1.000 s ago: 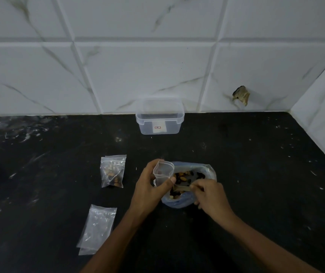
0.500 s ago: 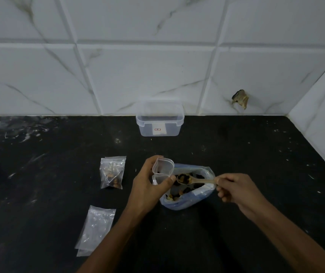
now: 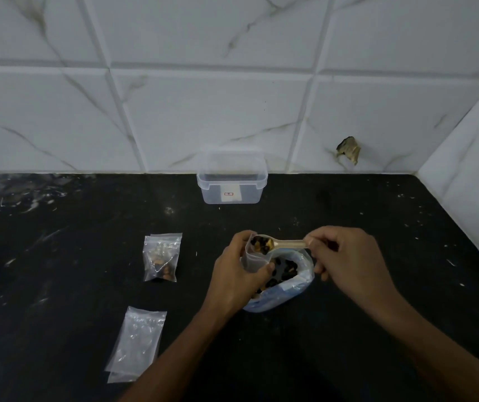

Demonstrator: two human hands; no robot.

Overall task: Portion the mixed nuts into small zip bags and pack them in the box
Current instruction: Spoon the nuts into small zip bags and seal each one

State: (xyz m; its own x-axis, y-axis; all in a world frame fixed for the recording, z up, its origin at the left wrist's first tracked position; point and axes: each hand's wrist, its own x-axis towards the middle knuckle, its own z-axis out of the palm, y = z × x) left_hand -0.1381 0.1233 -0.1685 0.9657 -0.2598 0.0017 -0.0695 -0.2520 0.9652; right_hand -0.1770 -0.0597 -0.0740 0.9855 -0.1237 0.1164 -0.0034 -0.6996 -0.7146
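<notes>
The black bench (image 3: pixel 58 285) fills the lower part of the view, with white tiles (image 3: pixel 203 111) behind it at 12 o'clock and a side wall at 3 o'clock.

The clear box (image 3: pixel 231 181) stands open at the back of the bench, at 12 o'clock from the hands, its long axis running left to right and a small label on its front wall.

The blue-tinted nut bag (image 3: pixel 287 288) sits on the bench just below centre, mouth up and open, with dark nuts showing inside.

A stack of empty zip bags (image 3: pixel 136 343) lies flat at 8 o'clock from the nut bag, long axis running from near to far and leaning a little right.

A filled zip bag (image 3: pixel 161 256) lies at 9 o'clock from the hands, well apart from them, long axis near to far, nuts gathered at its near end.

The left hand (image 3: pixel 232 274) curls its grip round a small zip bag (image 3: pixel 254 259), held upright over the nut bag's left edge with its mouth open and pointing up.

The right hand (image 3: pixel 345 256) pinches the handle end of a pale spoon (image 3: pixel 286 244). The spoon lies level, long axis left to right, its bowl pointing to 9 o'clock and resting at the small bag's mouth, heaped with mixed nuts (image 3: pixel 261 245).
</notes>
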